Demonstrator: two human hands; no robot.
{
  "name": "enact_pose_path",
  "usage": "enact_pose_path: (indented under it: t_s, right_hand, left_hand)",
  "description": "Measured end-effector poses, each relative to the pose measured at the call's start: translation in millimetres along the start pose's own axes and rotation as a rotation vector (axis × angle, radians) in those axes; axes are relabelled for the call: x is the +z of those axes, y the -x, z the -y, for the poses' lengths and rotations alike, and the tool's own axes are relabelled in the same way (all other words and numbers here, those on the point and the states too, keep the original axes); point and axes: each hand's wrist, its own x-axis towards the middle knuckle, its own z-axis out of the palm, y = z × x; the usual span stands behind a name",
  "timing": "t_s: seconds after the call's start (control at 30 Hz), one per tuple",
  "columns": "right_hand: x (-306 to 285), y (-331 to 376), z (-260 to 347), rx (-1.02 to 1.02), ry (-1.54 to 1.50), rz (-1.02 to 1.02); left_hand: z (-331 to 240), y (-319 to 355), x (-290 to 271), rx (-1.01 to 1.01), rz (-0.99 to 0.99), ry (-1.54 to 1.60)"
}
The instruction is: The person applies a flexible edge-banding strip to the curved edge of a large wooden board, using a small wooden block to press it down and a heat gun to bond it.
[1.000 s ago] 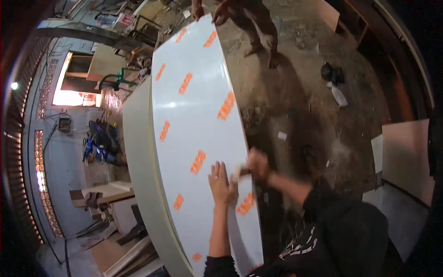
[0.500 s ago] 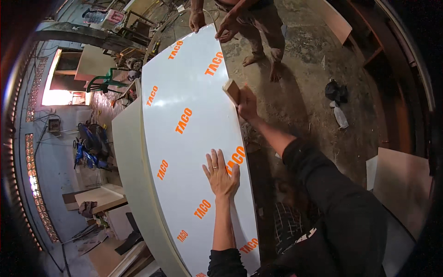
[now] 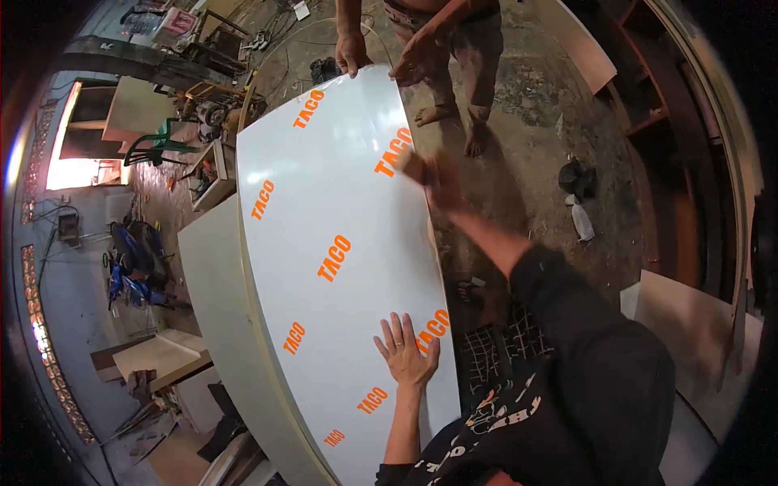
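Note:
A long glossy white sheet (image 3: 300,190) with orange lettering stretches away from me over a pale grey-green panel (image 3: 215,275). My left hand (image 3: 412,363) lies flat on it near the right edge, fingers spread. Farther along that edge, my right hand (image 3: 442,188) grips a small wooden block (image 3: 412,168). Motion smears both hand and block, and I cannot tell whether the block touches the sheet. Beyond, another person's hands (image 3: 352,53) hold the sheet's far end, one at its top edge and the other at its corner.
The other person stands barefoot on the stained floor (image 3: 519,162). A black bag (image 3: 577,178) lies to the right, near brown shelving (image 3: 681,162). Off to the left are a green chair (image 3: 160,144), a blue motorbike (image 3: 134,259) and board offcuts (image 3: 166,356).
The whole view has shifted, so the sheet sits lower in it. My right hand and the block have moved slightly toward the far end. My left hand keeps its place on the sheet.

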Motion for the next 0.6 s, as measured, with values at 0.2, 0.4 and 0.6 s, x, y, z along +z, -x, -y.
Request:
enact_pose_path:
  t_s: [0.2, 0.4, 0.6]
  right_hand:
    - [24, -87, -23, 0.357, -0.516, -0.313]
    - [23, -87, -21, 0.704, -0.853, -0.098]
    - [-3, -135, -6, 0.719, -0.465, 0.334]
  left_hand:
    - [-6, -31, -13, -0.068, -0.131, 0.158]
    - [-27, -161, -39, -0.142, -0.168, 0.301]
    - [-51, -320, -43, -0.067, -0.301, 0.462]
